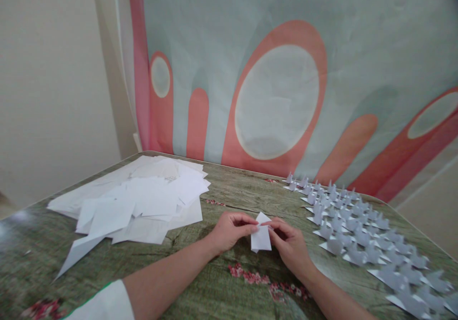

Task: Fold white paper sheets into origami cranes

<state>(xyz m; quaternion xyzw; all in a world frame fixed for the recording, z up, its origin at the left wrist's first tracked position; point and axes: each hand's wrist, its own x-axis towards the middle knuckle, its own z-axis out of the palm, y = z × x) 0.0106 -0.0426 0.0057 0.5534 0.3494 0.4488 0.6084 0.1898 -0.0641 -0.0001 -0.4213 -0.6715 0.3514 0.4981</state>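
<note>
A small folded piece of white paper (262, 239) is held up between my two hands, just above the table. My left hand (232, 230) pinches its left edge between thumb and fingers. From the other side, my right hand (289, 242) grips the upper right edge with thumb and forefinger. The paper has a pointed top and a squarish lower part. Its back side and some of my curled fingertips are hidden.
Loose white paper sheets (150, 196) lie in a spread pile at the left. Rows of folded paper figures (336, 224) stand along the right side. The wood-patterned tabletop (200, 282) has pink flower prints. Behind it hangs a patterned backdrop (200, 34).
</note>
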